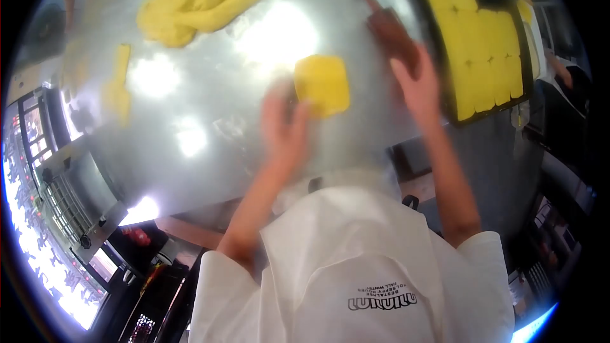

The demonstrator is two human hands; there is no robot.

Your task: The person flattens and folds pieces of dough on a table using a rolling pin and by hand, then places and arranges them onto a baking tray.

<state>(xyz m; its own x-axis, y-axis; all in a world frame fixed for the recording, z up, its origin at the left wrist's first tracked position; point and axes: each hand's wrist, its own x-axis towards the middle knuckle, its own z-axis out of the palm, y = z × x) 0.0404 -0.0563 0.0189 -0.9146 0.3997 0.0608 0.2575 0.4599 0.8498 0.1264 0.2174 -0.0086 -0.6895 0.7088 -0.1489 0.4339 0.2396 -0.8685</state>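
A flat, rounded-square piece of yellow dough (323, 85) lies on the metal table (210, 82). My left hand (286, 117) is at its lower left edge, blurred, with thumb and fingers apart. Further right, my right hand (416, 82) is round the near end of a brown rolling pin (393, 33), which points away and to the left. Beyond the flat piece, at the upper left, rests a large mass of yellow dough (197, 0).
At the right stands a black tray (450, 92) with several yellow dough pieces in rows. A narrow yellow strip (123, 82) lies on the left of the table. Part of another person (562, 73) shows at the far right.
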